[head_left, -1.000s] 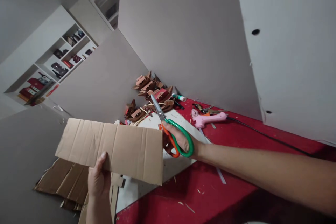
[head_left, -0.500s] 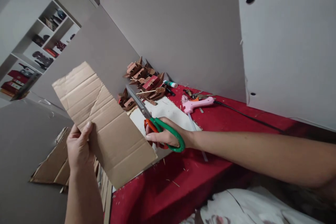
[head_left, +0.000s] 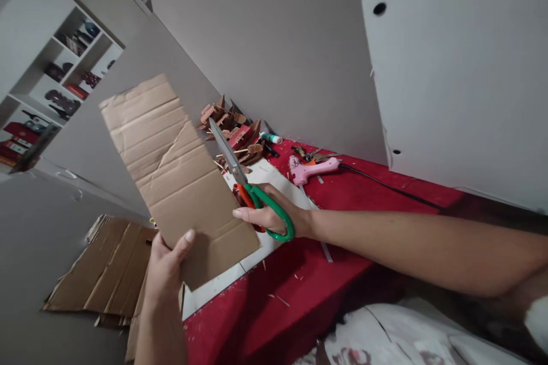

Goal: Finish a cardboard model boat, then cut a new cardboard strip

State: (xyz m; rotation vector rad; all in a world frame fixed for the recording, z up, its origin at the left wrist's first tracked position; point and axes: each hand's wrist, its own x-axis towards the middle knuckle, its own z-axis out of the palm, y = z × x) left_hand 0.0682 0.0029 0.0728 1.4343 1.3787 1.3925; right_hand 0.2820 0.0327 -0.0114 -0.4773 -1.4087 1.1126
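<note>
My left hand (head_left: 166, 265) grips the lower edge of a brown creased cardboard piece (head_left: 175, 177), thumb on its front, holding it upright and tilted above the table. My right hand (head_left: 268, 217) is closed through the green and orange handles of a pair of scissors (head_left: 246, 182). The steel blades point up and left, right beside the cardboard's right edge. A white board (head_left: 274, 182) lies on the red table (head_left: 342, 211) under both hands.
A pink glue gun (head_left: 310, 168) with a black cord lies on the red table by the wall. Small brown cardboard models (head_left: 233, 128) are piled in the corner. Flat cardboard sheets (head_left: 103, 265) lie at the left. Shelves (head_left: 64, 74) stand far left.
The cardboard has turned from lying wide to standing tall, and my left hand has shifted to its bottom edge. The scissors have moved closer to the cardboard's right edge.
</note>
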